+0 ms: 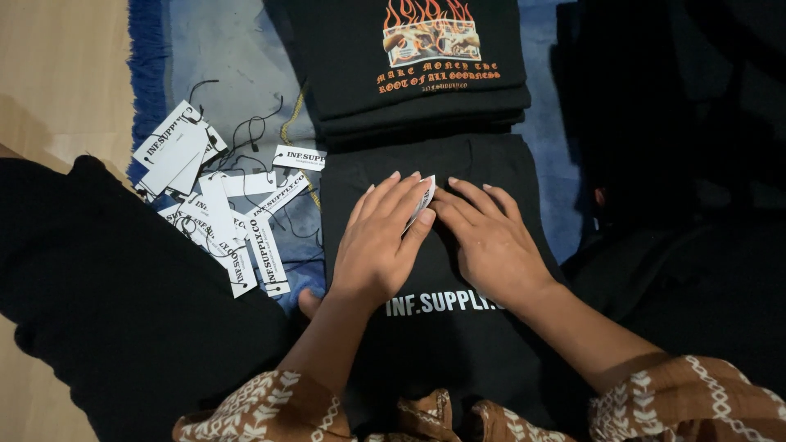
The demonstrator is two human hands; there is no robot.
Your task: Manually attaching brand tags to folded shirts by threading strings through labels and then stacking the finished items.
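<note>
A folded black shirt (458, 360) with white lettering lies in front of me on a blue mat. Both my hands rest on it, side by side. My left hand (381, 241) lies flat with its fingers pinching a small white paper tag (422, 201) at its fingertips. My right hand (487, 237) lies palm down right beside it, its fingertips touching the same tag. The lower part of the tag is hidden by my left fingers.
A stack of folded black shirts (417, 74) with a flame print sits just beyond. A loose pile of white hang tags with black strings (217, 205) lies to the left on the blue mat (213, 57). Dark cloth (123, 303) covers the left; wooden floor (57, 74) shows at far left.
</note>
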